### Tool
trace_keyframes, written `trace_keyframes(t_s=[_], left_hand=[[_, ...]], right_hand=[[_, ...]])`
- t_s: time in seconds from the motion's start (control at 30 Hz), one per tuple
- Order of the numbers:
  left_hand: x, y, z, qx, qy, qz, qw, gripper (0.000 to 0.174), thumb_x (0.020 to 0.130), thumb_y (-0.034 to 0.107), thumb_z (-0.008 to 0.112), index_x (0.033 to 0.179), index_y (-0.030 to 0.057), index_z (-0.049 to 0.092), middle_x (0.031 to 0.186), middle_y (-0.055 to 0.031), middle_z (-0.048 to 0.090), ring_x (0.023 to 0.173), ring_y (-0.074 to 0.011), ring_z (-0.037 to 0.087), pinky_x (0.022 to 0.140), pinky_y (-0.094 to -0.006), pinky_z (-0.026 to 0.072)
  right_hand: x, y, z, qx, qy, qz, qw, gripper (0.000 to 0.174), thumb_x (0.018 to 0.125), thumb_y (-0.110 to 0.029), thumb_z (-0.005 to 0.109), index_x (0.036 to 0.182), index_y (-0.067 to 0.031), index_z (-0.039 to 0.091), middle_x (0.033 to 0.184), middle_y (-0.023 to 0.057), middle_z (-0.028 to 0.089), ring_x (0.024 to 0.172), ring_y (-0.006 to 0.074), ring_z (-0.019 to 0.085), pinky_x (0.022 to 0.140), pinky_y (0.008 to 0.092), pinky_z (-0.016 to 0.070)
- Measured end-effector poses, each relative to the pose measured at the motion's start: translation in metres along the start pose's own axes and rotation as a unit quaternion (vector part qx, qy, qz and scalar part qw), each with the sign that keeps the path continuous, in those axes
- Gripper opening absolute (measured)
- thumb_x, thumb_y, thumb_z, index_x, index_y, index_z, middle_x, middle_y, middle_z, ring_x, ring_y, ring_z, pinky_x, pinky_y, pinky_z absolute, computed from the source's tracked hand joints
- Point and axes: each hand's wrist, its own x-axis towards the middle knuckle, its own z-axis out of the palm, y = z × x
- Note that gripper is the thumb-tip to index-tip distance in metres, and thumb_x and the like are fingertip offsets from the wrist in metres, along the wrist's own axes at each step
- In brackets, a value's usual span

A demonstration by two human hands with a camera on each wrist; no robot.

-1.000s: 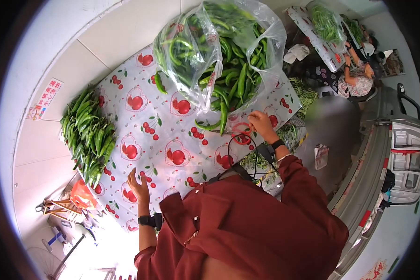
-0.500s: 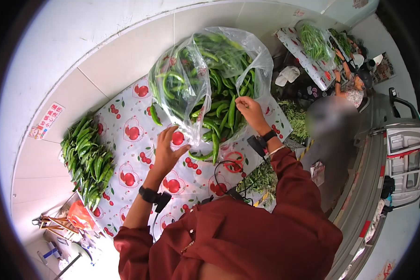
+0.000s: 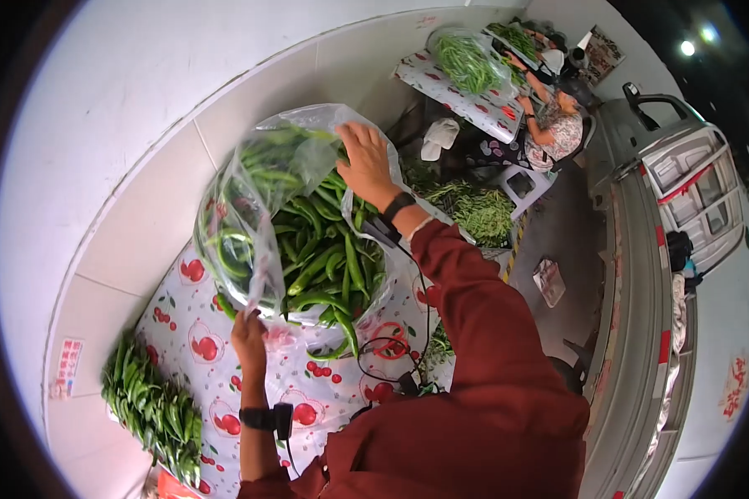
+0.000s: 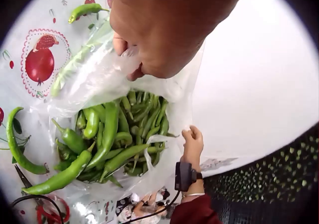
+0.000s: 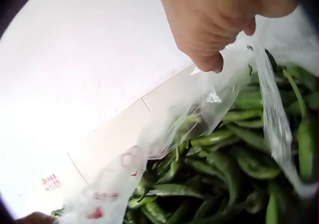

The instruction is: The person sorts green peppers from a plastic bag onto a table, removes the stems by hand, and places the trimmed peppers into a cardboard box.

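Observation:
A large clear plastic bag (image 3: 262, 195) full of long green chili peppers (image 3: 320, 249) stands on the table, its mouth spread open. My left hand (image 3: 250, 337) grips the near left edge of the bag; in the left wrist view its curled fingers bunch the plastic. On the far side, my right hand (image 3: 366, 162) holds the rim, and the right wrist view shows plastic running up into its fingers. Several peppers stick out over the near edge. One loose pepper (image 4: 85, 10) lies on the cloth outside the bag. Red-handled scissors (image 3: 387, 339) lie close to the bag's near side.
A pile of green peppers (image 3: 154, 407) sits at the table's left end, on the cherry-patterned tablecloth (image 3: 304, 413). A tiled wall runs behind. To the right are a crate of green plants (image 3: 483, 216), another person (image 3: 553, 133) at a second table, and a parked vehicle (image 3: 641, 274).
My left hand has moved from over the tablecloth to the bag's near edge and grips it. My right hand has reached across to the far rim. The head view has shifted right.

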Motion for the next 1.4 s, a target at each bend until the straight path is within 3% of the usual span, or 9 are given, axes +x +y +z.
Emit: trace_keyframes(t_s=[0.2, 0.37, 0.5, 0.67, 0.8, 1.03, 1.13, 1.2, 1.4], left_hand=[[-0.008, 0.009, -0.039, -0.101, 0.107, -0.053, 0.988, 0.014, 0.091, 0.013, 0.045, 0.087, 0.0046, 0.056, 0.059, 0.0035, 0.041, 0.051, -0.004, 0.034, 0.048, -0.0201, 0.0287], [-0.015, 0.016, -0.054, -0.148, 0.144, -0.054, 0.977, 0.015, 0.092, 0.017, 0.045, 0.085, 0.0071, 0.053, 0.056, 0.0056, 0.036, 0.051, -0.0029, 0.03, 0.048, -0.0193, 0.0253], [-0.014, 0.017, -0.053, -0.165, 0.148, -0.062, 0.973, 0.016, 0.093, 0.018, 0.045, 0.085, 0.007, 0.053, 0.056, 0.0058, 0.035, 0.051, -0.0027, 0.029, 0.049, -0.0196, 0.0252], [-0.014, 0.012, -0.055, -0.174, 0.149, -0.055, 0.972, 0.012, 0.092, 0.017, 0.048, 0.086, 0.0074, 0.053, 0.057, 0.0071, 0.036, 0.05, -0.0015, 0.03, 0.047, -0.0184, 0.0254], [-0.014, 0.008, -0.055, -0.166, 0.144, -0.063, 0.974, 0.012, 0.091, 0.016, 0.048, 0.087, 0.0059, 0.054, 0.057, 0.0065, 0.037, 0.05, -0.002, 0.03, 0.048, -0.0189, 0.0263], [-0.015, 0.003, -0.055, -0.187, 0.126, -0.077, 0.971, 0.014, 0.091, 0.015, 0.047, 0.089, 0.0041, 0.056, 0.058, 0.0057, 0.038, 0.051, -0.0036, 0.032, 0.05, -0.0201, 0.0283], [-0.015, 0.003, -0.051, -0.189, 0.131, -0.081, 0.97, 0.014, 0.092, 0.015, 0.047, 0.088, 0.004, 0.055, 0.057, 0.0052, 0.038, 0.051, -0.0039, 0.034, 0.049, -0.0195, 0.0286], [-0.015, -0.004, -0.053, -0.194, 0.128, -0.083, 0.969, 0.014, 0.091, 0.014, 0.047, 0.089, 0.0036, 0.056, 0.057, 0.0045, 0.04, 0.052, -0.0042, 0.036, 0.05, -0.0199, 0.0298], [-0.017, 0.002, -0.052, -0.179, 0.135, -0.075, 0.972, 0.017, 0.092, 0.016, 0.047, 0.088, 0.0026, 0.057, 0.058, 0.0033, 0.042, 0.052, -0.0046, 0.037, 0.05, -0.0202, 0.029]], right_hand=[[0.039, 0.042, 0.031, -0.098, 0.043, 0.078, 0.991, 0.059, 0.063, -0.018, 0.072, 0.115, -0.0031, 0.048, 0.122, 0.0139, 0.043, 0.113, 0.032, 0.04, 0.09, 0.0435, 0.0359], [0.053, 0.067, 0.032, 0.046, -0.218, 0.241, 0.944, 0.039, 0.072, -0.027, 0.062, 0.095, 0.0047, 0.058, 0.098, 0.0232, 0.059, 0.092, 0.0348, 0.057, 0.078, 0.0416, 0.0451], [0.05, 0.066, 0.033, 0.096, -0.198, 0.236, 0.947, 0.036, 0.072, -0.027, 0.062, 0.089, 0.0047, 0.057, 0.094, 0.0251, 0.059, 0.085, 0.0368, 0.058, 0.078, 0.0429, 0.0456], [0.022, 0.065, 0.037, 0.054, -0.139, 0.017, 0.989, 0.029, 0.073, -0.023, 0.06, 0.091, -0.0004, 0.058, 0.087, 0.0215, 0.058, 0.085, 0.0394, 0.055, 0.078, 0.0451, 0.0441], [0.022, 0.068, 0.034, 0.048, -0.155, 0.12, 0.979, 0.019, 0.078, -0.021, 0.055, 0.081, -0.003, 0.06, 0.081, 0.0163, 0.056, 0.084, 0.0367, 0.055, 0.075, 0.0454, 0.0441], [0.045, 0.063, 0.042, 0.192, -0.054, 0.112, 0.973, 0.023, 0.082, -0.022, 0.05, 0.081, -0.0016, 0.059, 0.076, 0.0214, 0.058, 0.073, 0.0401, 0.054, 0.066, 0.0433, 0.0428], [0.054, 0.051, 0.05, 0.297, -0.032, 0.233, 0.925, 0.027, 0.084, -0.024, 0.051, 0.08, 0.0016, 0.057, 0.066, 0.0165, 0.056, 0.061, 0.0259, 0.053, 0.06, 0.0373, 0.0415], [0.058, 0.038, 0.047, 0.431, -0.05, 0.345, 0.832, 0.027, 0.086, -0.028, 0.055, 0.076, -0.0032, 0.058, 0.061, -0.003, 0.049, 0.056, 0.009, 0.044, 0.051, 0.0268, 0.0372], [0.063, 0.026, 0.03, 0.501, -0.137, 0.395, 0.758, 0.024, 0.087, -0.029, 0.055, 0.071, -0.0114, 0.053, 0.057, -0.0051, 0.042, 0.047, 0.0053, 0.035, 0.041, 0.0232, 0.0291]])
